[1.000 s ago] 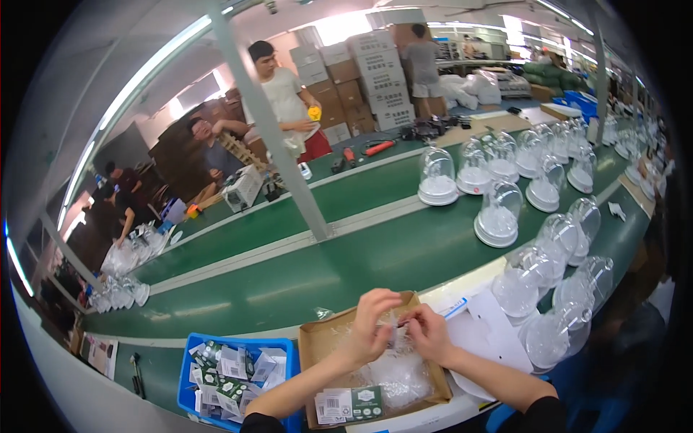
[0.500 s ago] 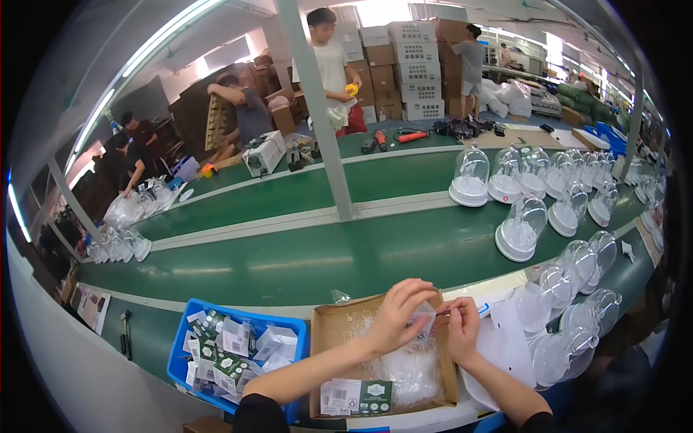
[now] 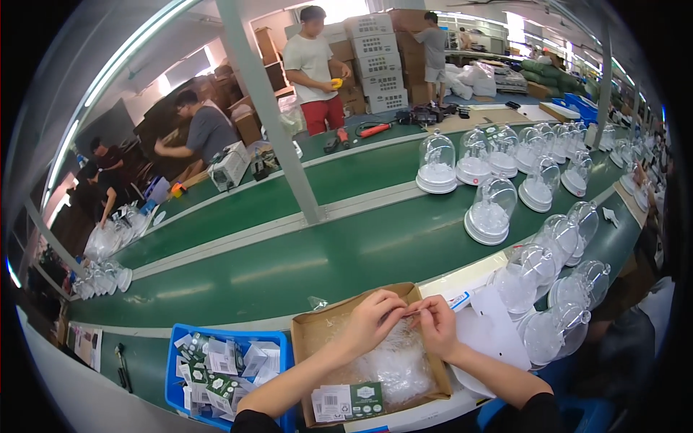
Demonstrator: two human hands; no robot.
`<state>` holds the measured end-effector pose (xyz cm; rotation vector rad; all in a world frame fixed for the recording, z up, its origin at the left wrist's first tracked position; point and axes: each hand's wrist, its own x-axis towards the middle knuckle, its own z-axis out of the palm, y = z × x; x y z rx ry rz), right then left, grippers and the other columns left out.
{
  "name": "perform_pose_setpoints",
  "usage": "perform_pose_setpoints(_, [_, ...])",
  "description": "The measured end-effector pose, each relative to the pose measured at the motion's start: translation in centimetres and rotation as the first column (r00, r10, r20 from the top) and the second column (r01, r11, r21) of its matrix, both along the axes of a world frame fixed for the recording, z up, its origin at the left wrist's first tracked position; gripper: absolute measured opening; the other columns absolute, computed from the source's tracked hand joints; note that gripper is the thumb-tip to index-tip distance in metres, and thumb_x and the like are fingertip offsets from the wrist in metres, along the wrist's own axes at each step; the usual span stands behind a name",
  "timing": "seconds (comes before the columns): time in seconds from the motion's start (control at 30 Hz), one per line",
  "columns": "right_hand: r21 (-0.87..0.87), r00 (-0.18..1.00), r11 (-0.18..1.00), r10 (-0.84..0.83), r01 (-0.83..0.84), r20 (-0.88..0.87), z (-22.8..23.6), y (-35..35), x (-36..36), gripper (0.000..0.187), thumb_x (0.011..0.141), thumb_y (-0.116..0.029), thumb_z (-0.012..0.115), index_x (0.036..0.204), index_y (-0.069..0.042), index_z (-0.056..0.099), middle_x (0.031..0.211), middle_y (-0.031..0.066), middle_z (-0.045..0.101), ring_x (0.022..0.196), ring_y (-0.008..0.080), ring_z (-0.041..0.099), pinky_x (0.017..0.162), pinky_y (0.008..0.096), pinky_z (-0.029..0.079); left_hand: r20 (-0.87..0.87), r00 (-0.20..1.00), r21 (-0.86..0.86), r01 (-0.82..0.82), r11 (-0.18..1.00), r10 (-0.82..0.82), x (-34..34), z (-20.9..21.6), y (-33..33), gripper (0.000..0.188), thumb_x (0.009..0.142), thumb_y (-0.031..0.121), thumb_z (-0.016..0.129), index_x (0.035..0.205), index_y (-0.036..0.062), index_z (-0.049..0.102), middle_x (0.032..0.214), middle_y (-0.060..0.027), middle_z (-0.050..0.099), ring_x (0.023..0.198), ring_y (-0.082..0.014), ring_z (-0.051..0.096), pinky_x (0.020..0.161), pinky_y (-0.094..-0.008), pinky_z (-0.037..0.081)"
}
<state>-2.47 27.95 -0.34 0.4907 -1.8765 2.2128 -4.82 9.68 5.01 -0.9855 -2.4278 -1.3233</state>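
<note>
Note, nearest in the cardboard tray (image 3: 312, 333), a green-and-white card (image 3: 350, 402), then crinkled clear plastic (image 3: 398, 375) behind. Over the tray's far half, apparently pinching a tiny, unclear reddish piece (image 3: 413, 313) between fingertips of left hand (image 3: 375, 319) and right hand (image 3: 438, 330). Liable to drop into that plastic from so slight a hold. Right of the tray, mind clear domes (image 3: 554, 335), easily toppled by a rightward sweep

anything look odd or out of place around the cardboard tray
One stray bit: what looks like a clear plastic scrap sits at the far edge of the cardboard tray, apart from the clear plastic heap inside. The green-and-white cards in the blue bin lie jumbled.
</note>
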Motion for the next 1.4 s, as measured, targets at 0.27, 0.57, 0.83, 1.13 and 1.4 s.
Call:
perform_pose_setpoints(0.27, [0.023, 1.0, 1.0, 0.014, -0.014, 0.009, 0.4, 0.0, 0.2, 0.009, 0.096, -0.003, 0.046, 0.101, 0.003, 0.052, 0.093, 0.0113, 0.066, 0.078, 0.012, 0.064, 0.068, 0.0243, 0.054, 0.339, 0.929, 0.158, 0.098, 0.983, -0.147, 0.5, 0.4, 0.3, 0.032, 0.086, 0.007, 0.067, 0.116, 0.0003, 0.059, 0.106, -0.0134, 0.066, 0.095, -0.0196, 0.067, 0.082, -0.03, 0.053])
perform_pose_setpoints(0.57, [0.011, 0.995, 0.998, 0.066, -0.067, 0.078, 0.8, 0.1, 0.4, 0.006, 0.094, -0.002, 0.049, 0.098, 0.002, 0.052, 0.086, 0.0092, 0.064, 0.069, 0.0103, 0.063, 0.061, 0.0232, 0.052, 0.328, 0.943, 0.11, 0.017, 0.994, -0.052, 0.0, 0.3, -0.3, 0.023, 0.084, 0.004, 0.07, 0.106, -0.0024, 0.065, 0.093, -0.0098, 0.071, 0.086, -0.0135, 0.069, 0.078, -0.0253, 0.055])
perform_pose_setpoints(0.83, [0.067, 0.992, 0.993, 0.087, -0.093, 0.091, 1.2, 0.2, 0.5, 0.006, 0.093, -0.002, 0.05, 0.096, 0.002, 0.053, 0.082, 0.0074, 0.064, 0.067, 0.0098, 0.062, 0.061, 0.0234, 0.052, 0.277, 0.96, 0.076, 0.023, 0.997, -0.043, 0.5, 0.7, -0.3, 0.012, 0.086, 0.006, 0.067, 0.096, -0.0022, 0.068, 0.082, -0.0073, 0.07, 0.071, -0.0087, 0.064, 0.065, -0.0232, 0.052])
perform_pose_setpoints(1.13, [0.12, 0.995, 0.99, 0.069, -0.077, 0.073, 1.3, 0.2, 0.5, 0.005, 0.092, -0.003, 0.051, 0.093, 0.002, 0.053, 0.081, 0.0079, 0.064, 0.067, 0.0098, 0.062, 0.061, 0.0243, 0.052, 0.333, 0.942, 0.06, 0.033, 0.998, -0.051, 0.5, 0.2, -0.3, 0.013, 0.089, 0.005, 0.064, 0.1, -0.0021, 0.066, 0.085, -0.0078, 0.071, 0.076, -0.0101, 0.066, 0.07, -0.0238, 0.053])
perform_pose_setpoints(1.4, [0.051, 0.996, 0.996, 0.064, -0.067, 0.068, 1.2, 0.1, 0.6, 0.006, 0.093, -0.004, 0.051, 0.094, 0.002, 0.051, 0.078, 0.0075, 0.064, 0.063, 0.0089, 0.061, 0.058, 0.0235, 0.051, 0.391, 0.92, 0.136, -0.017, 0.991, -0.038, 0.8, -0.1, -0.2, 0.021, 0.089, 0.006, 0.065, 0.105, -0.0027, 0.054, 0.084, -0.0108, 0.069, 0.081, -0.0135, 0.068, 0.074, -0.0264, 0.054])
